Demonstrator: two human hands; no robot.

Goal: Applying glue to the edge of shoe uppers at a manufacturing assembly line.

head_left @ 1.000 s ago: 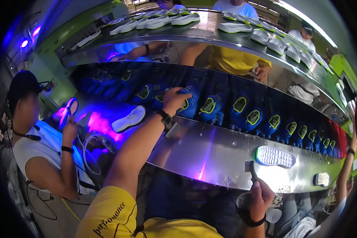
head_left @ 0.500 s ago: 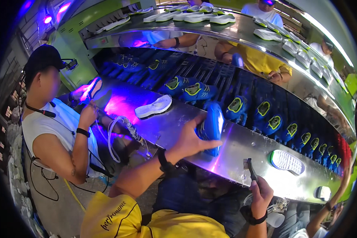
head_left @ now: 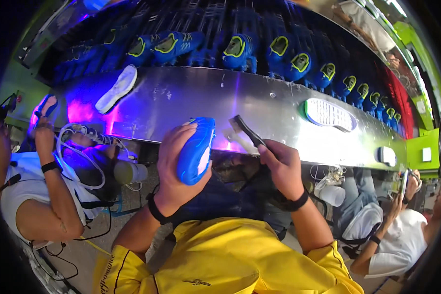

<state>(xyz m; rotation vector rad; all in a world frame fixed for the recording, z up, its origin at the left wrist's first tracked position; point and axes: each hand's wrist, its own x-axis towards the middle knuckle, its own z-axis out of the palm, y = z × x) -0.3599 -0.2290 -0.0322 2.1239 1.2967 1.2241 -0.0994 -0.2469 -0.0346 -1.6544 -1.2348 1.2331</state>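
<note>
In front of my body, my left hand [head_left: 174, 169] is wrapped round a blue shoe upper [head_left: 197, 152], tilted with its pale underside facing right. My right hand [head_left: 284, 166] grips the dark handle of a small brush [head_left: 248, 131]. The brush head points up and left, a short gap away from the shoe. Beyond the shoe, to the left, a white shoe sole [head_left: 116, 89] lies on the metal ledge [head_left: 181, 93]. Another sole [head_left: 330, 115], tread up with a green edge, lies on the ledge at right.
Behind the ledge, several blue shoe uppers with yellow-green collars [head_left: 239, 50] stand in a row on a dark conveyor [head_left: 210, 24]. A co-worker [head_left: 44, 196] sits at left with a shoe; another person [head_left: 402, 235] is at right. Pots [head_left: 330, 195] and hoses hang below the ledge's front edge.
My left hand has brought the shoe upper from beside the conveyor back toward my body and turned it. My right hand has raised the brush near the shoe. The view has swung rightward and down.
</note>
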